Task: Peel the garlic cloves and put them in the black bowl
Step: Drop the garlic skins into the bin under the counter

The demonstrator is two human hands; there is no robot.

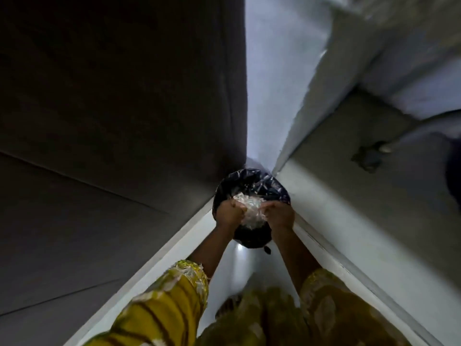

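Both my hands reach down over a bin lined with a black bag (259, 182) standing in a narrow corner. My left hand (228, 214) and my right hand (280, 214) each grip one side of a crumpled clear plastic sheet (250, 208) held above the bin's mouth. Pale whitish bits show through the plastic; I cannot tell what they are. No garlic cloves and no black bowl are in view.
A dark panel (112, 108) rises on the left and a pale wall (269, 83) runs behind the bin. On the right, a grey surface carries a dark fitting (369, 156). My foot (228, 305) stands on the white floor below.
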